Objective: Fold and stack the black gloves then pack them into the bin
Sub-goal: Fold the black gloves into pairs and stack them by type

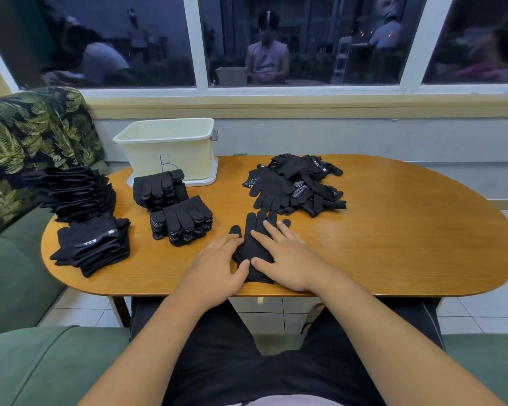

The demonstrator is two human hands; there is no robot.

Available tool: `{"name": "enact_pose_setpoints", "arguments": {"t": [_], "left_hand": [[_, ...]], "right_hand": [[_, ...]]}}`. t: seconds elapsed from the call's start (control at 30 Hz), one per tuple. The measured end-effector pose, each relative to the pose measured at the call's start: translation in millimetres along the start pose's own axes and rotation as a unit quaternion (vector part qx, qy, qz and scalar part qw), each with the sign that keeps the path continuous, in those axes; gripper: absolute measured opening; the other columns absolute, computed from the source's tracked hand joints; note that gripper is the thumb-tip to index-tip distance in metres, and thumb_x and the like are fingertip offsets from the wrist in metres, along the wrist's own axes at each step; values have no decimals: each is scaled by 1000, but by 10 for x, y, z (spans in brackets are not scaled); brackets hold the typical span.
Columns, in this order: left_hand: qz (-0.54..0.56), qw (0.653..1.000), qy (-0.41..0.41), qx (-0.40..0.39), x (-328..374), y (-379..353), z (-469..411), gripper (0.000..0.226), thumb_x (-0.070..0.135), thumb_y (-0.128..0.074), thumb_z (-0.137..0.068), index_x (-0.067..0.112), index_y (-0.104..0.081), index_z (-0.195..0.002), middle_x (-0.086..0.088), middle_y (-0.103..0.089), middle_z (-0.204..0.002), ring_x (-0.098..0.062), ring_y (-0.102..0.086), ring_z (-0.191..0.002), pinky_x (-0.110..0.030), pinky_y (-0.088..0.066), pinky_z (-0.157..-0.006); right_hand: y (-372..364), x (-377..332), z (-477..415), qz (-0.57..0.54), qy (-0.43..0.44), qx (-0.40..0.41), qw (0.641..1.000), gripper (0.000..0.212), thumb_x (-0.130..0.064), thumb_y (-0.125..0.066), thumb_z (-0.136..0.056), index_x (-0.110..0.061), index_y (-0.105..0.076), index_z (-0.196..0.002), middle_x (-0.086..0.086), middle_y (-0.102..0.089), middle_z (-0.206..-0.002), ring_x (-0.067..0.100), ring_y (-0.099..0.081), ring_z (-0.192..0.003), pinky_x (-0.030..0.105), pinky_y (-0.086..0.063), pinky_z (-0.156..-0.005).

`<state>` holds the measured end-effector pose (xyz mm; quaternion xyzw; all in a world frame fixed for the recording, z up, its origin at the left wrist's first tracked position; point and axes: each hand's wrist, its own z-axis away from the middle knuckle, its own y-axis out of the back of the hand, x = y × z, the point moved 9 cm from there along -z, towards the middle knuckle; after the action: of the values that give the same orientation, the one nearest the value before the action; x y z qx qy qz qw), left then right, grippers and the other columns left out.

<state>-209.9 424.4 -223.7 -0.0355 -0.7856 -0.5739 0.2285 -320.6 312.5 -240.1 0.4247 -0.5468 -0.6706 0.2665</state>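
Black glove (248, 249): one lies flat near the near edge of the oval wooden table (393, 230), at its middle. Its long axis runs near to far, fingers pointing far and a little right, cuff toward the person. Both hands lie on it, neither gripping. The left hand (217, 268) rests flat at its left edge with straight fingers. The right hand (288, 256) presses on its palm and right side with fingers spread.

To the left stand four stacks of folded gloves: two middle stacks (182, 221) (159, 189) showing dotted fingertips, and two outer stacks (94, 247) (77, 191) at the table's left end. Far right of the glove is one loose pile (296, 186) of unfolded gloves. One cream bin (188, 150), marked with a blue B, stands at the far left.
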Motion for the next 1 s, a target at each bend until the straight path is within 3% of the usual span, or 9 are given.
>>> {"name": "enact_pose_setpoints", "arguments": {"t": [0.13, 0.2, 0.27, 0.37, 0.43, 0.5, 0.67, 0.87, 1.0], "left_hand": [[-8, 1000, 4, -9, -1, -30, -6, 62, 51, -50, -105, 23, -44, -160, 9, -41, -165, -10, -33, -151, -36, -30, -126], [9, 1000, 8, 8, 4, 8, 9, 58, 52, -49, -105, 25, -47, -156, 11, -46, -157, -9, -38, -145, -36, -35, -121], [51, 998, 14, 37, 1, 102, 39, 43, 50, -51, -105, 31, -55, -144, 15, -54, -134, -6, -46, -129, -33, -44, -107], [111, 993, 0, 32, -26, 160, 91, 24, 43, -59, -100, 45, -58, -124, 18, -58, -97, -3, -54, -104, -32, -49, -90], [137, 990, -24, -12, -9, 122, 126, 30, 45, -67, -95, 48, -56, -122, 17, -61, -95, -5, -57, -104, -35, -50, -94], [145, 987, -46, -44, 40, 89, 152, 40, 49, -74, -89, 48, -56, -125, 18, -63, -100, -7, -57, -109, -37, -50, -99], [156, 985, -61, -51, 112, 106, 176, 41, 45, -81, -88, 46, -60, -123, 20, -64, -102, -7, -59, -111, -36, -51, -97], [122, 988, -90, -39, 152, 130, 186, 12, 37, -72, -97, 42, -72, -107, 21, -68, -96, -7, -57, -106, -34, -52, -88], [137, 986, -94, -27, 166, 161, 195, 10, 30, -71, -97, 40, -70, -99, 18, -66, -94, -10, -59, -101, -28, -49, -83]], "right_hand": [[96, 233, -54, 8, -34, -2, 999, 80, -86, -23, -98, -51, -9, -168, -11, 4, -179, 23, 9, -165, 50, -2, -134], [169, 291, -45, -14, -27, 22, 999, 71, -77, -26, -104, -49, -15, -168, -12, -2, -179, 18, 4, -165, 48, -3, -134], [288, 265, 30, -37, -3, 94, 995, 58, -61, -37, -109, -45, -32, -165, -15, -20, -176, 13, -9, -164, 44, -11, -133], [445, 191, 255, -76, 43, 191, 978, 33, -38, -57, -105, -39, -65, -137, -23, -57, -141, 2, -43, -137, 34, -40, -115], [438, 156, 378, -122, 67, 186, 973, 16, -34, -65, -101, -37, -73, -114, -24, -63, -111, -2, -52, -112, 27, -47, -93], [391, 102, 469, -134, 92, 158, 974, 10, -39, -70, -96, -37, -74, -105, -21, -65, -95, 2, -56, -101, 26, -46, -84], [322, 34, 534, -114, 122, 119, 979, 29, -57, -72, -90, -42, -71, -115, -22, -63, -96, 6, -56, -100, 30, -47, -89], [361, -9, 583, -74, 138, 172, 973, 15, -44, -65, -99, -35, -76, -104, -23, -65, -91, 3, -55, -91, 35, -49, -88], [370, -79, 611, -40, 161, 188, 968, 20, -42, -60, -104, -32, -77, -103, -21, -66, -92, 3, -54, -89, 34, -49, -86]]}}
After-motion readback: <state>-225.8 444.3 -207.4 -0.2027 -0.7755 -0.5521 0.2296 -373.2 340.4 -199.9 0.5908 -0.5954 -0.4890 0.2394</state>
